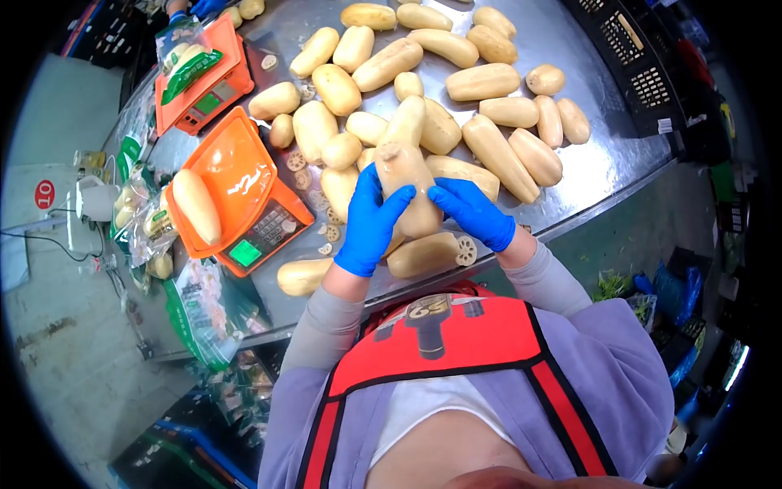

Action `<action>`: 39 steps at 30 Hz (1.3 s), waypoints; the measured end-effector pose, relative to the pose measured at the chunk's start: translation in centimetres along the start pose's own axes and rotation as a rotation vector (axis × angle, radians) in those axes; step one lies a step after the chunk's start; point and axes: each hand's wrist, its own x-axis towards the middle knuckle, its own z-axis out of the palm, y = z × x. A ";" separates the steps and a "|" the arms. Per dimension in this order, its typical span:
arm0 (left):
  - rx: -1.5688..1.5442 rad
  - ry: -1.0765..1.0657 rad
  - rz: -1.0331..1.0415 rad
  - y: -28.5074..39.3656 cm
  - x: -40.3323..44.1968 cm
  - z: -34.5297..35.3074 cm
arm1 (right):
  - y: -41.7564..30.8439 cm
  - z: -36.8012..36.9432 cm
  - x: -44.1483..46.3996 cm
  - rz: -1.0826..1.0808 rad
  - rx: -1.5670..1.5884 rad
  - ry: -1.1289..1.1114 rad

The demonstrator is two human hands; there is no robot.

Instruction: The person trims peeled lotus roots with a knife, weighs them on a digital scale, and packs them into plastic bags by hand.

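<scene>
Between my two blue-gloved hands is a thick lotus root segment (pixel 410 183), above the near edge of the steel table (pixel 595 175). My left hand (pixel 371 218) grips its left side, and my right hand (pixel 472 213) holds its right side, with the thumb on top. Many peeled lotus roots (pixel 389 65) lie beyond and around my hands. A cut root with holes at its end (pixel 423 255) rests just below. Left of my hands stands an orange scale (pixel 277 216) with a single long root (pixel 196 207) on its pan.
A second orange scale (pixel 216 94) holds a bagged product (pixel 186 61). Green-and-clear bags (pixel 204 314) hang along the left table edge. Black crates (pixel 631 61) stand at the upper right. Another person's blue-gloved hand (pixel 207 8) shows at the top left.
</scene>
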 end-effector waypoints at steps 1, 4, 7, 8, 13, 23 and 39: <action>-0.028 0.029 0.027 0.3 -0.2 -0.1 | -0.7 0.2 0.0 -0.015 -0.015 0.037; 0.028 0.094 0.061 0.8 -0.9 -0.6 | -1.7 1.1 0.2 -0.230 -0.099 0.220; 0.250 0.113 0.068 1.3 -1.7 -1.5 | -4.8 1.0 0.6 -0.440 -0.325 0.253; 0.389 0.101 0.065 1.4 -2.1 -1.6 | -5.3 1.2 1.0 -0.620 -0.443 0.247; 0.391 0.085 -0.003 1.4 -3.5 -2.2 | -4.8 1.7 3.1 -0.721 -0.772 0.097; 0.053 0.133 -0.098 2.2 -4.0 -3.9 | 0.0 -0.9 0.8 -0.443 -0.469 0.219; -0.594 0.066 -0.343 0.8 -4.4 -6.7 | 10.0 -7.2 -8.9 -0.287 -1.135 0.299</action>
